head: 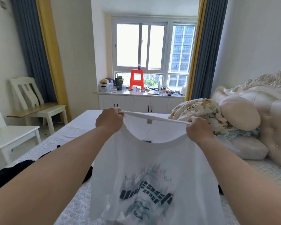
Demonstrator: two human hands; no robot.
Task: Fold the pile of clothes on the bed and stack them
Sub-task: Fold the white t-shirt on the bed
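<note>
A white t-shirt with a dark blue-green print on its front hangs in the air over the bed. My left hand grips the left end of its collar and my right hand grips the right end, so the neckline is stretched open between them. The shirt's body drops down toward me and covers part of the bed. Dark clothes lie on the bed at the lower left, partly behind my left forearm.
A crumpled floral quilt and pillows lie at the right, against a cream padded headboard. Two white chairs stand left of the bed. A white cabinet with an orange stool and clutter sits under the window.
</note>
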